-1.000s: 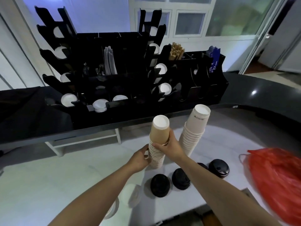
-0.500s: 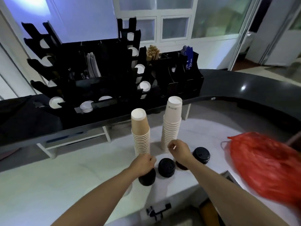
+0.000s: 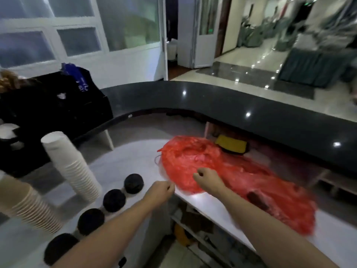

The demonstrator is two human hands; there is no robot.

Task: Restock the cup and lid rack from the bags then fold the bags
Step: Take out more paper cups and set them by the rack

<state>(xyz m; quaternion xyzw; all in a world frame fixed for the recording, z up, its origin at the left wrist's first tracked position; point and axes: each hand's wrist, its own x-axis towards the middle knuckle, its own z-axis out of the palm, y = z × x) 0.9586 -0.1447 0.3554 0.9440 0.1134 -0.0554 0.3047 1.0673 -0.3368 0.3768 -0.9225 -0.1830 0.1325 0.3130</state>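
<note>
- Fingers of both hands are seen curled in, with nothing gripped: the left hand (image 3: pixel 161 191) hangs just short of the red bag's near edge, while the right hand (image 3: pixel 207 177) is held over that edge; whether its knuckles touch the film cannot be told through the blur.
- Crumpled and spread out, the red bag (image 3: pixel 228 176) lies on the white worktop (image 3: pixel 210 205), to the right of the cups.
- Two nested stacks are left standing at the left, the white cups (image 3: pixel 71 165) and the brown cups (image 3: pixel 25 204), with four black lids (image 3: pixel 114 200) lined up beside them; the rack (image 3: pixel 54 111) is seen behind.
- Thin, limp, slippery film is to be expected: almost weightless, shapeless when lifted and prone to slide.
- Hold is best taken by pinching the rim or a corner with each hand, so the bag can be drawn flat for folding.
</note>
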